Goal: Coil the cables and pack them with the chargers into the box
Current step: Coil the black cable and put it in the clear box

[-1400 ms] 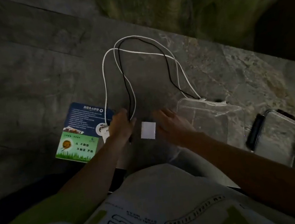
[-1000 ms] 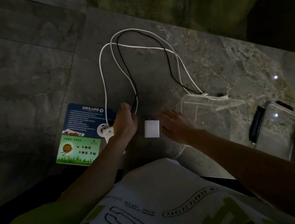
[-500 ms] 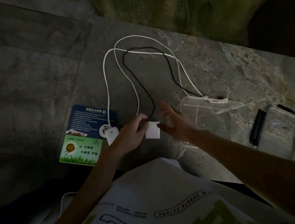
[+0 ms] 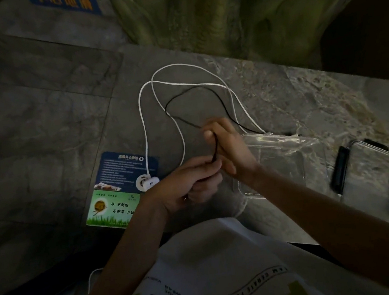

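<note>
- Two bare hands meet over the stone table (image 4: 36, 134): the left hand (image 4: 189, 185) pinches the near end of the black cable (image 4: 169, 100) between closed fingertips, and the right hand (image 4: 228, 147) is closed on the same cable just above, the strand running up between its fingers.
- From the hands the black cable loops away across the table and back toward the clear box (image 4: 287, 156), which sits open just right of the hands.
- White cable (image 4: 143, 119) lies in long loops around the black one; one end reaches a white charger (image 4: 147, 182) resting on a card (image 4: 121, 185).
- Upper half of the card is blue with small unreadable print; the green lower half reads "从 不剩饭 / 不剩菜 开始".
- Clear lid (image 4: 372, 172) with black clips lies well right of the box.
- Blue sign (image 4: 65, 3) with orange characters, blurred, shows at the top.
</note>
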`<action>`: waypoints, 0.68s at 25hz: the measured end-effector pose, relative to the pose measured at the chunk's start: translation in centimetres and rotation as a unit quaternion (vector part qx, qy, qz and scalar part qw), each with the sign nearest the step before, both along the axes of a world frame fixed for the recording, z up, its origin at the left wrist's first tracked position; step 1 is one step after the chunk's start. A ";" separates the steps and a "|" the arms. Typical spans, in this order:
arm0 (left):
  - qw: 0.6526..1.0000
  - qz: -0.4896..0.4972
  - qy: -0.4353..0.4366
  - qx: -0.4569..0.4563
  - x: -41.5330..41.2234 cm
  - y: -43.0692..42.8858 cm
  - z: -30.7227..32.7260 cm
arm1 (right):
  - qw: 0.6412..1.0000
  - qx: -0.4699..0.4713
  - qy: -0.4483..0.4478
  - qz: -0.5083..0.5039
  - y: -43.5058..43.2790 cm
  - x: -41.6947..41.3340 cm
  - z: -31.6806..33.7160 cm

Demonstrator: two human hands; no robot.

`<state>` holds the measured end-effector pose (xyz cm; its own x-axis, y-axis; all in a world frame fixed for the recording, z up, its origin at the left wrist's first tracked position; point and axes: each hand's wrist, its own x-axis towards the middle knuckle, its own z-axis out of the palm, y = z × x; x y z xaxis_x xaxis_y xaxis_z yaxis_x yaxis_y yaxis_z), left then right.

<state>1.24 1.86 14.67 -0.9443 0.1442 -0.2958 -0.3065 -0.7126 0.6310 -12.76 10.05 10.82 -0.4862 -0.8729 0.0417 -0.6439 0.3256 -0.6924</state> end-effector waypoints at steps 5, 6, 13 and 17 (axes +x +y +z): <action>0.987 0.099 0.122 0.029 -1.3 -1.3 1.8 | 0.980 0.103 -0.155 0.073 -0.6 2.3 2.2; 0.984 0.138 0.115 0.019 -1.6 -1.6 2.1 | 0.977 0.123 -0.158 0.067 -0.6 2.7 1.7; 0.921 0.382 0.025 -0.065 -2.3 -5.9 1.0 | 0.977 0.119 -0.109 0.137 0.3 4.0 2.3; 0.918 0.324 -0.035 -0.227 -1.5 -8.1 0.2 | 0.986 0.094 -0.099 0.095 0.7 2.4 5.0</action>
